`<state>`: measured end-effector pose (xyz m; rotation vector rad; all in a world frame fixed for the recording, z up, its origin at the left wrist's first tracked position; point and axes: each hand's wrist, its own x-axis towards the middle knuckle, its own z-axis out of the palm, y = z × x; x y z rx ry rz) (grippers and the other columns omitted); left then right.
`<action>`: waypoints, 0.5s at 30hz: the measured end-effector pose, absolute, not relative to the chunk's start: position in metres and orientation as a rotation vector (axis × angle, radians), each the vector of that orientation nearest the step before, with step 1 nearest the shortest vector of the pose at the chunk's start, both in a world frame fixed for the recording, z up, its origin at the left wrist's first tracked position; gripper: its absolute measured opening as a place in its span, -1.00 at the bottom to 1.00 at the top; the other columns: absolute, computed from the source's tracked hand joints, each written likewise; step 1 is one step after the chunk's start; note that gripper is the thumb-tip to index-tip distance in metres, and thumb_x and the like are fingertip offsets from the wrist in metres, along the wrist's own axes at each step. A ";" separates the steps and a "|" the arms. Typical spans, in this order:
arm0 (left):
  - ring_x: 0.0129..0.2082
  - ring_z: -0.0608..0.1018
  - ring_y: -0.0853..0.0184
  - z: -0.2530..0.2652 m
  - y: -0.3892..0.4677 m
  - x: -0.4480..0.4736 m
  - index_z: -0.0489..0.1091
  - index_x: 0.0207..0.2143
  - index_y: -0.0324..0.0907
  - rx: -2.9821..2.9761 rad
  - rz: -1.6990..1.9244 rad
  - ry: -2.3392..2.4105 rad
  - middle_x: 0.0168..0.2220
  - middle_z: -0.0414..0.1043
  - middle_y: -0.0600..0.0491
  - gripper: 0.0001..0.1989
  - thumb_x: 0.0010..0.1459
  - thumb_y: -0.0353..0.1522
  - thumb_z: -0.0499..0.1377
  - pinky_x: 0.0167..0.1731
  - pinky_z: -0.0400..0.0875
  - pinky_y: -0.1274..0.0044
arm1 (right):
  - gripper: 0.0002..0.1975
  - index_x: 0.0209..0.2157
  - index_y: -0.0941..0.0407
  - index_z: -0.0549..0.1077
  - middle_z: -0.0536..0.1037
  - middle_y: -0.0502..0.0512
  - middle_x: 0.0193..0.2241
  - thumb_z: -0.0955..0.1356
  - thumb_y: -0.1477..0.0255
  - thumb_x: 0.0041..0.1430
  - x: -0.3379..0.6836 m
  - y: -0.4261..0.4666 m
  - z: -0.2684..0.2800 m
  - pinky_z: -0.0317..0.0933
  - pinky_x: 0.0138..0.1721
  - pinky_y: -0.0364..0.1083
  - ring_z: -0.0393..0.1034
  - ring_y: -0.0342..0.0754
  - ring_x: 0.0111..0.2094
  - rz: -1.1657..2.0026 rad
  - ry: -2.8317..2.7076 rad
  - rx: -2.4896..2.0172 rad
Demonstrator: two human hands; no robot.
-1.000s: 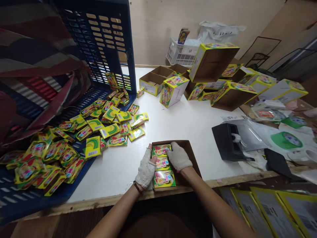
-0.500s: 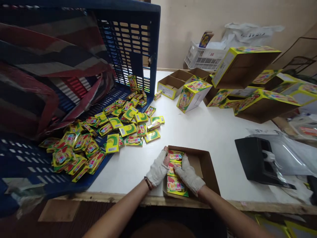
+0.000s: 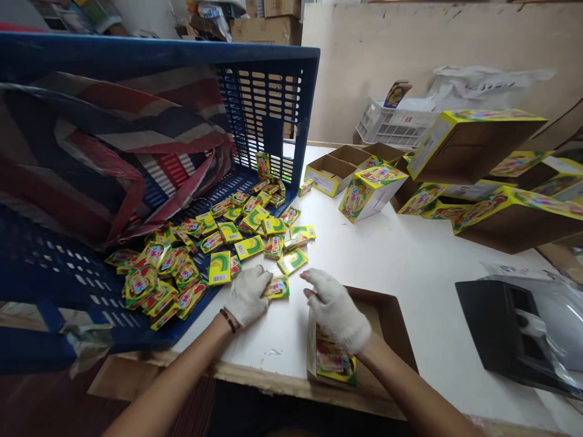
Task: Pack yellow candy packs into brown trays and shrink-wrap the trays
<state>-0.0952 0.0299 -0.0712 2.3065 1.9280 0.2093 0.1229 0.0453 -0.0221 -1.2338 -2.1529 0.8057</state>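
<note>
My left hand (image 3: 249,295), in a white fingerless glove, lies on the table with its fingers closed at the left end of a small yellow-green candy box (image 3: 279,287). My right hand (image 3: 337,311), gloved the same way, hovers over the left side of an open brown carton (image 3: 390,321); its fingers are apart and hold nothing. Inside that carton, more small boxes (image 3: 336,362) lie along the left wall, partly hidden under my right hand. Left of my hands, a loose heap of small boxes (image 3: 249,247) spills onto the table.
A blue plastic crate (image 3: 314,91) lies on its side at left, with a striped sheet (image 3: 177,142) inside. Printed display cartons (image 3: 373,193) stand at the back right, some stacked. A black device (image 3: 496,328) under clear plastic sits at right. A white crate (image 3: 396,124) stands behind.
My left hand has left the carton and moved left to a small box by the heap. My right hand has lifted off the boxes in the carton. The view has shifted.
</note>
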 end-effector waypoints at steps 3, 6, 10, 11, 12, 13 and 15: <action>-0.23 0.45 0.19 -0.069 0.009 -0.087 0.41 -0.10 -0.17 2.416 0.456 1.834 -0.24 0.41 -0.07 -0.68 0.13 -0.23 0.12 -0.24 0.32 0.37 | -0.55 0.05 0.14 0.39 0.47 0.27 0.03 0.31 0.54 0.07 0.083 0.065 -0.025 0.20 0.09 0.05 0.35 0.10 0.06 0.910 -2.555 -1.243; -0.17 0.47 0.16 -0.061 -0.001 -0.098 0.38 -0.03 -0.18 2.447 0.678 1.759 -0.19 0.41 -0.10 -0.61 0.13 -0.20 0.15 -0.17 0.38 0.35 | -0.68 -0.14 0.14 0.47 0.56 0.28 -0.16 0.39 0.55 -0.02 0.059 0.074 -0.032 0.27 -0.08 0.07 0.46 0.17 -0.11 1.094 -2.723 -1.393; 0.08 0.37 -0.07 -0.058 0.008 -0.135 0.32 0.03 -0.33 2.061 0.656 2.325 0.00 0.33 -0.30 -0.46 0.08 -0.16 0.19 0.04 0.31 0.18 | -0.75 -0.30 0.16 0.44 0.57 0.32 -0.29 0.42 0.61 -0.10 0.051 0.067 -0.046 0.26 -0.16 0.13 0.47 0.24 -0.20 1.187 -2.643 -1.519; 0.13 0.34 -0.11 -0.060 0.012 -0.144 0.30 0.05 -0.36 1.921 0.629 2.437 0.04 0.31 -0.35 -0.43 0.07 -0.18 0.20 0.08 0.29 0.15 | -0.77 -0.30 0.16 0.42 0.56 0.31 -0.31 0.41 0.58 -0.08 0.051 0.064 -0.050 0.26 -0.18 0.12 0.47 0.22 -0.22 1.226 -2.592 -1.557; 0.16 0.31 -0.12 -0.062 0.016 -0.152 0.28 0.06 -0.38 1.797 0.627 2.487 0.06 0.30 -0.36 -0.43 0.06 -0.22 0.20 0.11 0.26 0.14 | -0.81 -0.30 0.16 0.41 0.56 0.29 -0.33 0.40 0.54 -0.03 0.052 0.060 -0.053 0.27 -0.20 0.10 0.47 0.19 -0.24 1.274 -2.532 -1.587; 0.18 0.31 -0.10 -0.065 0.018 -0.158 0.28 0.06 -0.37 1.694 0.665 2.489 0.07 0.31 -0.35 -0.46 0.07 -0.26 0.19 0.13 0.25 0.15 | -0.86 -0.30 0.15 0.39 0.56 0.27 -0.35 0.38 0.49 0.04 0.052 0.057 -0.056 0.27 -0.21 0.07 0.47 0.15 -0.26 1.326 -2.463 -1.603; 0.17 0.34 -0.03 -0.069 0.018 -0.162 0.29 0.05 -0.29 1.503 0.901 2.403 0.07 0.35 -0.27 -0.55 0.12 -0.29 0.14 0.15 0.24 0.18 | -0.87 -0.26 0.14 0.36 0.55 0.20 -0.35 0.28 0.38 0.19 0.051 0.050 -0.060 0.29 -0.23 0.01 0.47 0.06 -0.28 1.407 -2.335 -1.601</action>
